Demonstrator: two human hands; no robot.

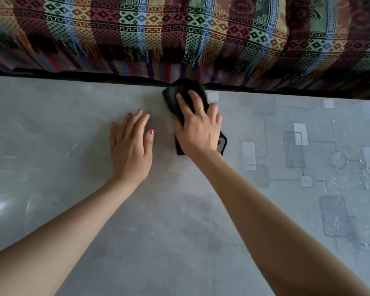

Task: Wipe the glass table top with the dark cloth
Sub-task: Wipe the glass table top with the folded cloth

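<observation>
The glass table top (73,210) fills the lower part of the view, grey and shiny with faint streaks. A dark cloth (175,92) lies bunched at the far edge of the table, near the middle. My right hand (198,127) presses flat on the cloth with straight, spread fingers, and part of the cloth sticks out past the fingertips and beside the wrist. My left hand (130,146) rests flat on the bare glass just left of the cloth, fingers straight, holding nothing.
Beyond the table's far edge stands a sofa draped in a colourful patterned throw (179,28) with fringes hanging down. Grey rectangle patterns (295,146) show through or on the right part of the glass.
</observation>
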